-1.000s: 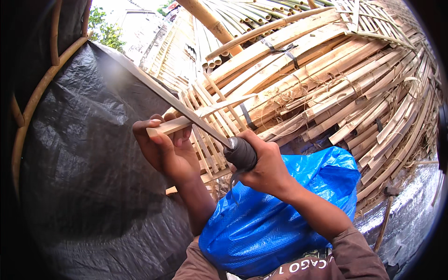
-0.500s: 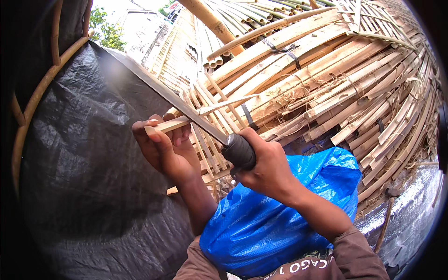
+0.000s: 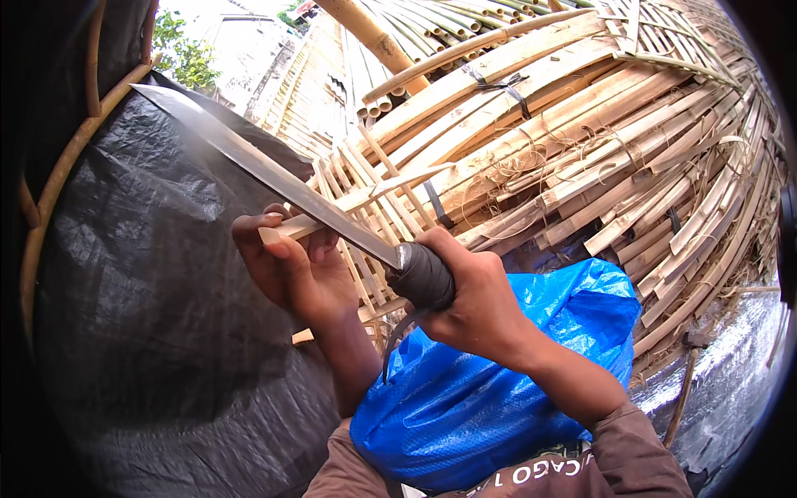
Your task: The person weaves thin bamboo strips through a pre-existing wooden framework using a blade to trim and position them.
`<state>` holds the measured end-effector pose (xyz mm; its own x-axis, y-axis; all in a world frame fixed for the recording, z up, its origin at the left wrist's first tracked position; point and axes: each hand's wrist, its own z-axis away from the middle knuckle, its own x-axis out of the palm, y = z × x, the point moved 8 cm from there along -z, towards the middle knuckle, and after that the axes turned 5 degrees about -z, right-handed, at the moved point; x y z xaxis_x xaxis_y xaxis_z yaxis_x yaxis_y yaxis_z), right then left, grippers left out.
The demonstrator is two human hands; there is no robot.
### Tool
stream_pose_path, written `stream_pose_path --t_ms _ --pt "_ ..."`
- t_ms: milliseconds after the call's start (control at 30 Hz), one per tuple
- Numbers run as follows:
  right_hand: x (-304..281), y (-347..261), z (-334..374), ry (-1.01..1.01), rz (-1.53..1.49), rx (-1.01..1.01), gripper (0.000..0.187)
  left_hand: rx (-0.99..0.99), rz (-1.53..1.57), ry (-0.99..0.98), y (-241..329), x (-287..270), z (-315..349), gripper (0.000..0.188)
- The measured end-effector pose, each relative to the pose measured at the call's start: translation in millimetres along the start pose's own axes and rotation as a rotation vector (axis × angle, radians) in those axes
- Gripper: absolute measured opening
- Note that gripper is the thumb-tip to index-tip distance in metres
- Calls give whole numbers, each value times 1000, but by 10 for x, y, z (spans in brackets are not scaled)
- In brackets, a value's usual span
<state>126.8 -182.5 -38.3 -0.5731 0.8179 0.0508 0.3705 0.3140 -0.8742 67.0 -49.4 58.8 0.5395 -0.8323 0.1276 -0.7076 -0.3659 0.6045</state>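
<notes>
My right hand (image 3: 473, 295) is wrapped round the black-bound handle of a machete (image 3: 282, 187). Its long blade slants up and to the left, crossing over a pale bamboo strip (image 3: 374, 195). Pinched by its near end, that strip is held in my left hand (image 3: 303, 270), between thumb and fingers. From there it runs up to the right beneath the blade. The blade hides the part of the strip that it crosses, so I cannot tell whether the edge is cutting into it. A loose black band hangs from the handle.
A blue plastic sheet (image 3: 498, 382) covers my lap. Split bamboo slats (image 3: 573, 158) are stacked at the right, some tied with black strips. Black sheeting (image 3: 158, 274) hangs at the left beside a bamboo pole (image 3: 62, 170). A hammer (image 3: 685, 373) lies at lower right.
The machete has shifted slightly left and down along the strip, and its blade tip now shows farther to the left. The black band on its handle has swung into view. My left hand has barely moved.
</notes>
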Motion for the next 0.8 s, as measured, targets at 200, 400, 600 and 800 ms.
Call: stream_pose_path --t_ms 200,400,600,800 --pt "-177 1140 -16 101 166 352 35 -7 39 -2 -48 -81 -80 24" --pt "-76 569 -37 46 -40 198 37 53 -22 -116 1 63 -42 26" --pt "19 742 -64 6 -5 226 37 46 -104 -32 51 -50 -65 34" --pt "-224 1420 1 175 77 357 31 43 -75 -60 -5 69 -42 41"
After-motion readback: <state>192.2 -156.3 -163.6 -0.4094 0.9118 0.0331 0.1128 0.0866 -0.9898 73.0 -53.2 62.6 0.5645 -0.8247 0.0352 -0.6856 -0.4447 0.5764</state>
